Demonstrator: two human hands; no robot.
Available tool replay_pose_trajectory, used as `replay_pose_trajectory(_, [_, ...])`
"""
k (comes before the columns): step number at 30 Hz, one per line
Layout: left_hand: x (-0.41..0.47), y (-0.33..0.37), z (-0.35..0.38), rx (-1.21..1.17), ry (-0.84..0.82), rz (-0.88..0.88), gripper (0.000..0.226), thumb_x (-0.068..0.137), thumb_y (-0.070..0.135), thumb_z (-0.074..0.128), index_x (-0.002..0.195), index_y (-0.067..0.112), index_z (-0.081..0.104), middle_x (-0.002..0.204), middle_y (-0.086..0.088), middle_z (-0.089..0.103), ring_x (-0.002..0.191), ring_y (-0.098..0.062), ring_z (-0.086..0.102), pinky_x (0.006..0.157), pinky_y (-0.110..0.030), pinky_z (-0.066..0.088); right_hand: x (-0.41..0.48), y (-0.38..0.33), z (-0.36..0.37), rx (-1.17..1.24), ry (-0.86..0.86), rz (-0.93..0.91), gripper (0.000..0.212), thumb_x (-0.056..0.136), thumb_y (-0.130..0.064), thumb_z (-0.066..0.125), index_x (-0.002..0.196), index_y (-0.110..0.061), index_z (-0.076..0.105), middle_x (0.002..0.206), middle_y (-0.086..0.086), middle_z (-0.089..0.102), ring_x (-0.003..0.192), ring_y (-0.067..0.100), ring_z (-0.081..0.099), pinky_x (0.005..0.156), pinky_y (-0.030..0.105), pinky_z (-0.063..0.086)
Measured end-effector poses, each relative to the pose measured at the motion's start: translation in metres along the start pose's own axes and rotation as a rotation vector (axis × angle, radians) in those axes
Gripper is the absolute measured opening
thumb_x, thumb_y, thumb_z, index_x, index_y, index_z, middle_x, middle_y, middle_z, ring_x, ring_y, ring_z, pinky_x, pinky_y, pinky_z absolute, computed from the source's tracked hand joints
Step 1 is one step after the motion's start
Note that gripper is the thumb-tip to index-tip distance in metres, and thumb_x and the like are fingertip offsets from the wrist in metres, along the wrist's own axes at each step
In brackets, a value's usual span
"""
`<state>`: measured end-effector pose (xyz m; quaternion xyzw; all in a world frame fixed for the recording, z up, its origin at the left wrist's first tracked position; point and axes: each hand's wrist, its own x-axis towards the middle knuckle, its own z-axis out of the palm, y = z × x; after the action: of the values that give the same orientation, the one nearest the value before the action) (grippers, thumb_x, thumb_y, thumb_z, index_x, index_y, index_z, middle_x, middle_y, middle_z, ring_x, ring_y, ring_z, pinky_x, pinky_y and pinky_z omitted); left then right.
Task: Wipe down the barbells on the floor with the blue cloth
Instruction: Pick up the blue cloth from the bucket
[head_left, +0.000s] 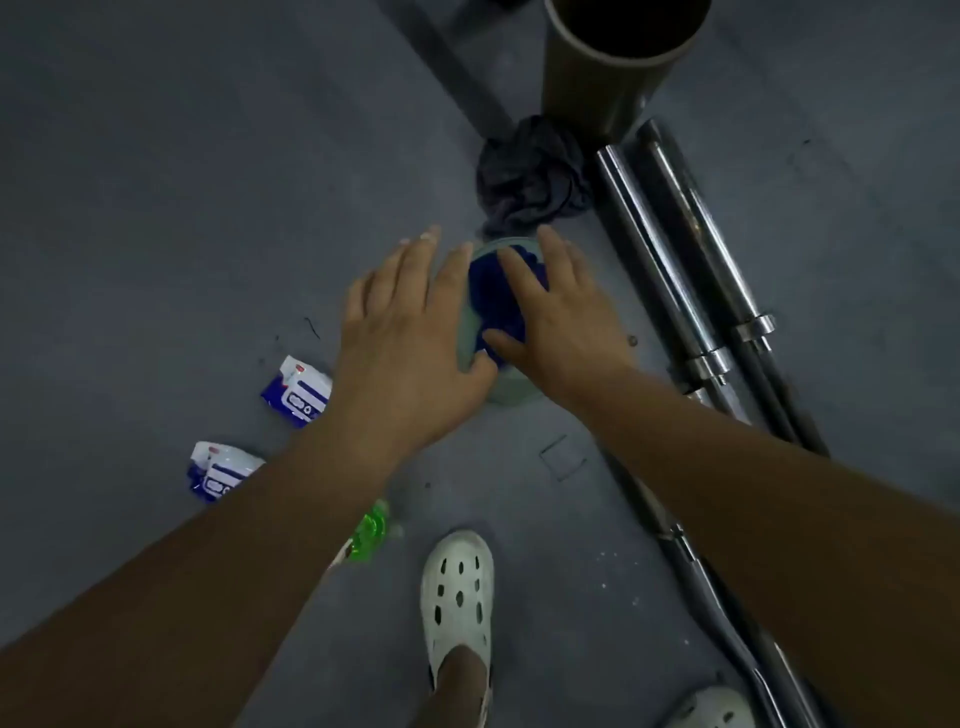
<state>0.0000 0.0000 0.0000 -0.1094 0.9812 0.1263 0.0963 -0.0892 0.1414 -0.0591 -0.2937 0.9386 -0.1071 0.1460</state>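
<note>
The blue cloth (496, 301) is seen bunched inside a pale round bowl (511, 392) at the centre of the frame, well short of the barbells (670, 249), which are laid side by side along the right of the frame. The left hand (405, 332) is rested flat against the bowl's left rim, fingers straight and nothing gripped. The right hand (561, 322) is spread over the cloth with fairly straight fingers, pressing rather than clutching.

If the cloth is wet, which cannot be told, water could be dripped across the floor when it is lifted, and the white clog (457, 587) at lower centre could slip on it. The bowl could be tipped if it is pressed unevenly on one rim. The crumpled grey rag (530, 176) just above the bowl could be picked up by mistake.

Much of the bowl and cloth is covered by both hands. The barbells are crossed by the right forearm and cut off at the lower edge. Any dirt on them cannot be made out in the dim light.
</note>
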Motion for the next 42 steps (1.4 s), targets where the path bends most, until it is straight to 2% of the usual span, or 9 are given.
replay_pose_trajectory(6, [0.015,-0.024,0.037,0.049,0.036,0.027,0.086,0.086,0.052,0.056,0.156,0.023,0.016,0.165,-0.006,0.012,0.151,-0.025,0.011,0.119,-0.047,0.013,0.046,0.008,0.068,-0.182,-0.203,0.023,0.088,0.085,-0.066,0.055,0.154,-0.036,0.009,0.163,0.011,-0.009,0.148,0.039,-0.002,0.114,0.053,0.023])
replay_pose_trajectory(8, [0.019,-0.027,0.041,0.051,0.031,0.034,0.086,0.085,0.052,0.057,0.156,0.024,0.016,0.165,-0.006,0.012,0.151,-0.025,0.011,0.119,-0.046,0.013,0.050,0.012,0.074,-0.178,-0.156,0.022,0.072,0.087,-0.051,0.061,0.148,-0.032,0.028,0.159,0.014,0.008,0.143,0.040,0.013,0.109,0.051,0.033])
replay_pose_trajectory(10, [0.019,-0.026,0.040,0.051,0.028,0.029,0.086,0.086,0.051,0.057,0.156,0.024,0.016,0.164,-0.007,0.012,0.151,-0.025,0.011,0.119,-0.046,0.013,0.046,0.012,0.070,-0.097,-0.097,0.044,0.050,0.087,-0.026,0.066,0.133,-0.023,0.047,0.142,0.014,0.030,0.126,0.037,0.032,0.091,0.047,0.048])
replay_pose_trajectory(12, [0.012,-0.018,0.034,0.045,0.037,0.041,0.086,0.086,0.051,0.058,0.156,0.022,0.019,0.164,-0.008,0.014,0.150,-0.026,0.013,0.118,-0.047,0.015,0.031,0.012,0.058,0.017,-0.089,0.071,0.038,0.086,-0.011,0.063,0.121,-0.017,0.052,0.125,0.012,0.037,0.111,0.033,0.038,0.078,0.043,0.052])
replay_pose_trajectory(18, [-0.025,0.035,-0.014,0.027,-0.049,0.100,0.087,0.079,0.047,0.054,0.155,0.019,0.023,0.162,-0.012,0.019,0.148,-0.030,0.018,0.117,-0.050,0.018,-0.068,0.014,-0.030,0.254,0.198,0.134,0.029,0.086,-0.004,0.057,0.114,-0.013,0.055,0.111,0.011,0.046,0.096,0.028,0.046,0.065,0.039,0.050])
replay_pose_trajectory(25, [-0.080,0.186,-0.084,0.018,-0.129,0.338,0.091,0.077,0.050,0.050,0.157,0.023,0.016,0.165,-0.007,0.011,0.147,-0.026,0.012,0.118,-0.048,0.010,-0.231,0.058,-0.172,0.320,0.398,0.368,0.047,0.081,0.002,0.057,0.125,-0.016,0.056,0.122,0.011,0.047,0.109,0.028,0.048,0.073,0.039,0.052])
replay_pose_trajectory(32, [-0.147,0.382,-0.140,0.026,-0.125,0.608,0.089,0.080,0.051,0.049,0.157,0.023,0.015,0.165,-0.007,0.009,0.150,-0.026,0.007,0.120,-0.048,0.007,-0.411,0.139,-0.289,0.314,0.585,0.597,0.046,0.081,0.001,0.062,0.123,-0.015,0.057,0.122,0.014,0.048,0.108,0.031,0.049,0.077,0.043,0.052])
replay_pose_trajectory(36, [-0.190,0.486,-0.152,0.035,-0.157,0.777,0.092,0.083,0.049,0.060,0.157,0.024,0.012,0.165,-0.007,0.006,0.150,-0.026,0.006,0.120,-0.048,0.006,-0.518,0.174,-0.324,0.279,0.668,0.755,0.044,0.083,-0.004,0.065,0.125,-0.017,0.055,0.124,0.014,0.048,0.110,0.031,0.049,0.078,0.042,0.053])
replay_pose_trajectory(42, [-0.252,0.597,-0.152,0.052,-0.211,1.061,0.093,0.083,0.052,0.059,0.156,0.027,0.008,0.165,-0.004,0.002,0.150,-0.025,0.004,0.120,-0.047,0.006,-0.658,0.183,-0.336,0.185,0.773,1.083,0.048,0.081,-0.001,0.067,0.124,-0.017,0.055,0.122,0.014,0.047,0.107,0.033,0.049,0.075,0.036,0.049])
